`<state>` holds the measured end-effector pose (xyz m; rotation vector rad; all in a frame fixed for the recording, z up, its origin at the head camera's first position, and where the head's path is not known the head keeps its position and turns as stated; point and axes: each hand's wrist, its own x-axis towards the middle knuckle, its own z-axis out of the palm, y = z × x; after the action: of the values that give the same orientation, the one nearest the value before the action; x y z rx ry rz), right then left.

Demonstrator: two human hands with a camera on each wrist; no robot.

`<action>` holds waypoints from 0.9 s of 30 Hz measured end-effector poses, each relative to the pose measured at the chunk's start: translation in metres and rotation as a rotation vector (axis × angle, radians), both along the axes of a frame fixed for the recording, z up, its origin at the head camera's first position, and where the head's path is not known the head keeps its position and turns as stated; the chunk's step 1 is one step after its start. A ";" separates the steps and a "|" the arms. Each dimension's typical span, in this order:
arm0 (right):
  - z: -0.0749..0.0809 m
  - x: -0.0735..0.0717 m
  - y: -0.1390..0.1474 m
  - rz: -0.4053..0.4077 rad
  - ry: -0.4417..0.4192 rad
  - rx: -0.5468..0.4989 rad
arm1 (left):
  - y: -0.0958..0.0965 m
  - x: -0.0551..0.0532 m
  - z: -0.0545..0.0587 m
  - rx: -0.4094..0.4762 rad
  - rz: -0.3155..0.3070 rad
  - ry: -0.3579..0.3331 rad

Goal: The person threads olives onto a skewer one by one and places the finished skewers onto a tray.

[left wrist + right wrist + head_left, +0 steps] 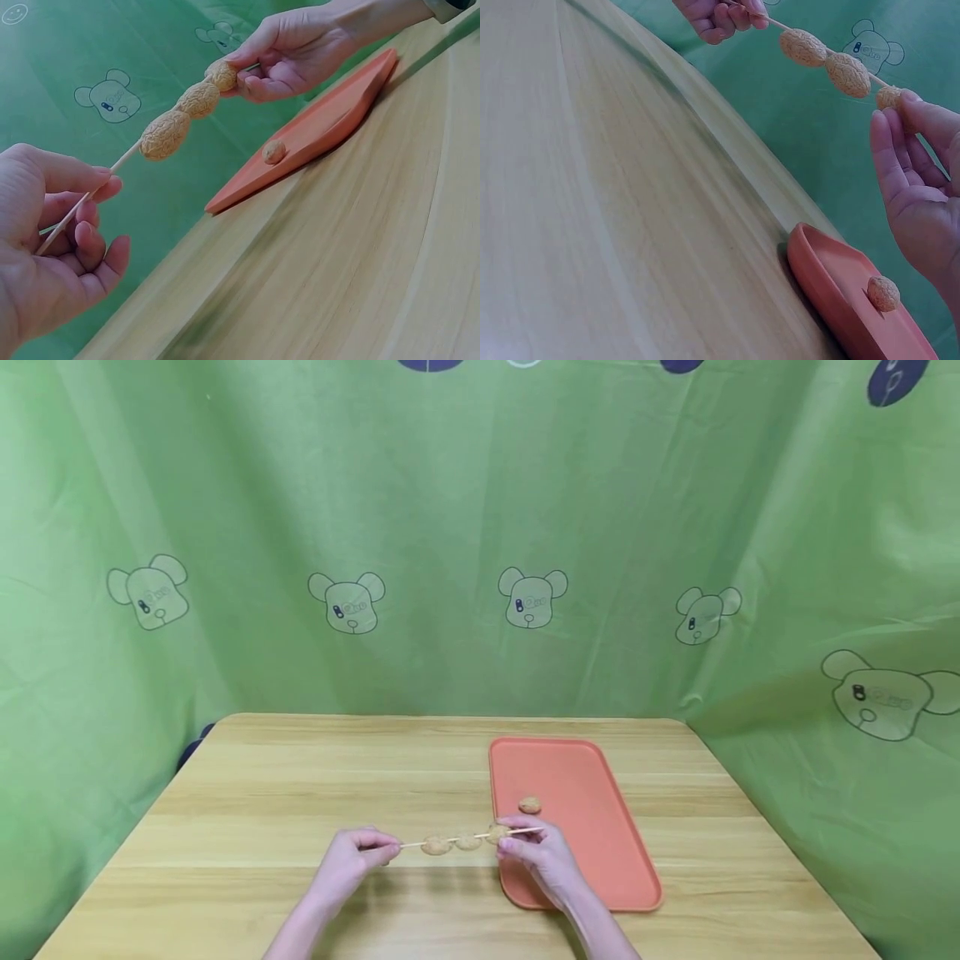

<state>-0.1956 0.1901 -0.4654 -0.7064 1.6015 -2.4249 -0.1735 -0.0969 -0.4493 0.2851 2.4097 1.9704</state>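
Observation:
My left hand [347, 862] pinches one end of a thin wooden skewer [127, 155] between thumb and fingers. Three tan, wrinkled balls, like fried meatballs, are threaded on it, held above the table. The left ball [165, 135] and the middle ball [199, 100] touch in the left wrist view. Around the third ball [889, 97], near the skewer's other end, the thumb and fingers of my right hand [546, 860] are pinched. In the head view the skewer's tip pokes out past this ball, over the right palm. Another such ball [529, 805] lies loose on the tray.
A coral-red rectangular tray [600, 852] with a low rim lies on the right half of the wooden table [315, 793], below my right hand. Green curtains [435, 660] printed with bear heads hang behind the table and along both sides.

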 end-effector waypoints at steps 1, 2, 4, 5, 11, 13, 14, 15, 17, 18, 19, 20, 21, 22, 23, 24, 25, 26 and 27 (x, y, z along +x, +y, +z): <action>0.000 0.000 0.000 -0.001 -0.001 0.002 | 0.000 0.000 0.000 -0.003 -0.003 -0.002; 0.000 0.000 0.000 -0.004 -0.002 0.005 | 0.000 0.000 -0.001 -0.006 -0.008 -0.003; 0.000 0.000 0.000 -0.011 -0.007 0.014 | -0.001 0.000 -0.002 -0.016 -0.019 0.002; 0.000 0.000 0.000 -0.014 -0.010 0.018 | -0.001 0.000 -0.002 -0.019 -0.025 0.001; 0.000 0.001 -0.001 -0.015 -0.011 0.022 | -0.001 0.000 -0.004 -0.033 -0.019 0.017; 0.000 0.001 -0.001 -0.014 -0.014 0.016 | -0.001 0.000 -0.004 -0.039 -0.005 0.026; 0.000 0.001 -0.001 -0.016 -0.020 0.014 | 0.000 0.000 -0.003 -0.042 0.002 0.032; 0.001 0.001 -0.001 -0.017 -0.024 0.017 | 0.001 0.000 -0.002 -0.045 0.010 0.036; 0.002 0.001 0.000 -0.028 -0.037 0.035 | 0.001 0.001 0.000 -0.039 0.028 0.042; 0.002 0.001 0.002 -0.035 -0.038 0.047 | 0.002 0.001 0.000 -0.033 0.034 0.047; 0.003 0.001 0.003 -0.043 -0.044 0.059 | 0.002 0.001 0.001 -0.025 0.041 0.048; 0.004 0.001 0.005 -0.054 -0.049 0.070 | 0.001 0.001 0.002 -0.019 0.048 0.053; 0.004 0.001 0.008 -0.067 -0.053 0.078 | 0.001 0.001 0.003 -0.013 0.054 0.056; 0.004 0.000 0.011 -0.086 -0.056 0.086 | 0.000 0.001 0.003 -0.007 0.060 0.058; 0.005 -0.001 0.014 -0.107 -0.057 0.090 | -0.001 0.001 0.003 -0.005 0.066 0.061; 0.005 -0.002 0.018 -0.129 -0.052 0.092 | -0.001 0.001 0.003 -0.004 0.072 0.059; 0.005 -0.004 0.021 -0.155 -0.052 0.092 | -0.002 0.001 0.003 -0.003 0.080 0.058; 0.005 -0.006 0.025 -0.177 -0.036 0.096 | -0.003 0.001 0.003 -0.003 0.087 0.059; 0.005 -0.007 0.029 -0.214 -0.027 0.109 | -0.004 0.001 0.003 -0.001 0.094 0.057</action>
<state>-0.2030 0.2191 -0.4607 -0.5062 1.8689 -2.4524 -0.1728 -0.1004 -0.4458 0.2354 2.5034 2.0262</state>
